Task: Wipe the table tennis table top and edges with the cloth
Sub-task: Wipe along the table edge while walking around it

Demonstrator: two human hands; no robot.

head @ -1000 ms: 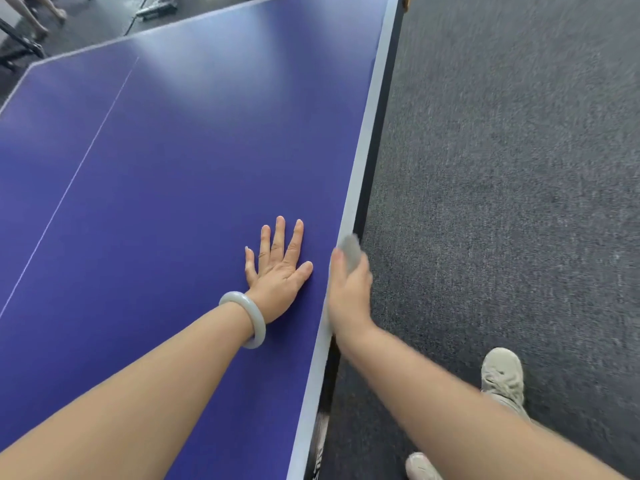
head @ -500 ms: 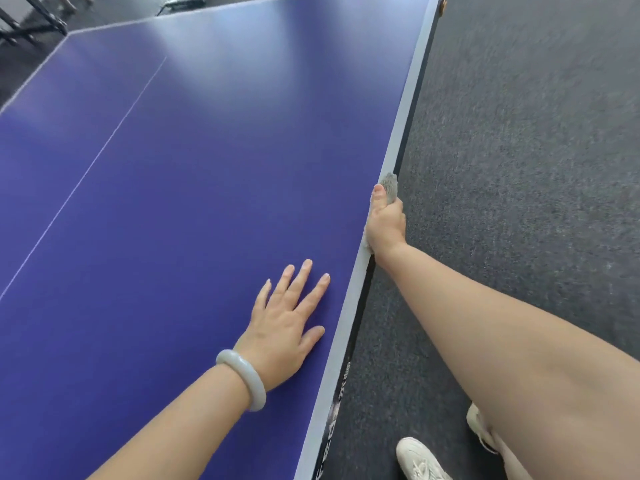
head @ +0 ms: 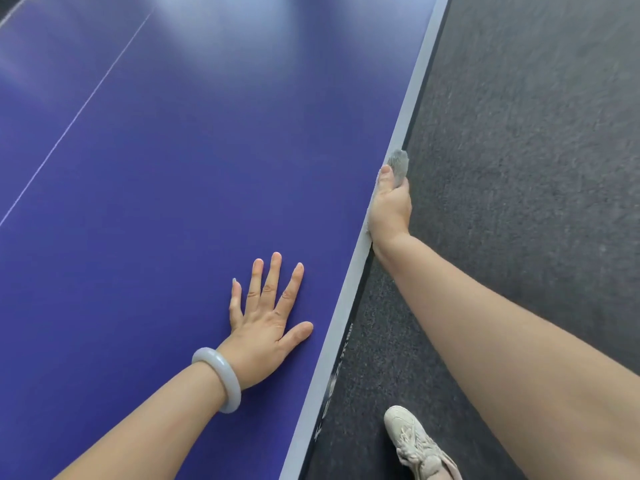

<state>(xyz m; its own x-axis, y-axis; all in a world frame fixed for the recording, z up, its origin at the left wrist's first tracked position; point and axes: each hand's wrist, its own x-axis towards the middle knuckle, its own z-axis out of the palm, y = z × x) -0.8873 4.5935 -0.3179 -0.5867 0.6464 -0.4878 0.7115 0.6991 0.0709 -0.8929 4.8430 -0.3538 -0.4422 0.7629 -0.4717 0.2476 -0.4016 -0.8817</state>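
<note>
The right hand (head: 389, 209) is gripping the cloth (head: 400, 164), its thumb lying along the pale edge (head: 412, 88) and pinning the cloth there, while its other fingers are dropping out of sight below the rim. The grey cloth is poking out past the thumb tip toward twelve o'clock and touching the edge. The left hand (head: 266, 334) is lying released, palm down, on the blue surface (head: 173, 185), holding nothing, its fingers straight, spread and pointing toward one o'clock, its thumb tip stopping just short of the edge. A pale bangle (head: 221, 382) is sitting on that wrist, at seven o'clock from the hand. The right hand is working at about one o'clock from the left, the two well apart. The edge is running from seven o'clock up to one o'clock, and a thin white line (head: 79, 112) is crossing the surface far off at ten o'clock. Dark grey floor (head: 536, 133) is filling the three o'clock side, and a pale shoe (head: 412, 441) is standing on it at five o'clock, near the surface's side, where blurred lettering is showing.
</note>
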